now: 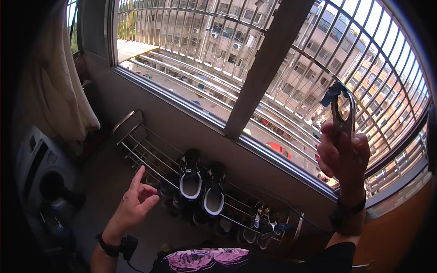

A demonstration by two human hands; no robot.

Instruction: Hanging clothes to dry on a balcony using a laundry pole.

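Observation:
My right hand (341, 152) is raised in front of the barred window, its fingers closed round the lower end of a large metal clothes clip (350, 111). The clip points upward, and something blue (334, 93) shows at its top end. My left hand (134, 200) is in the air over the left part of a metal shoe rack (150, 169). Its index finger is stretched out, the other fingers are partly bent, and nothing is in it. More metal clips (268, 223) with blue parts lie at the rack's right end.
A pair of black-and-white shoes (190, 182) stands on the rack's top, with more footwear below. Behind runs the window sill (182, 104), with a thick frame post (268, 68). At left are a hanging beige cloth (59, 77) and a white washing machine (38, 154).

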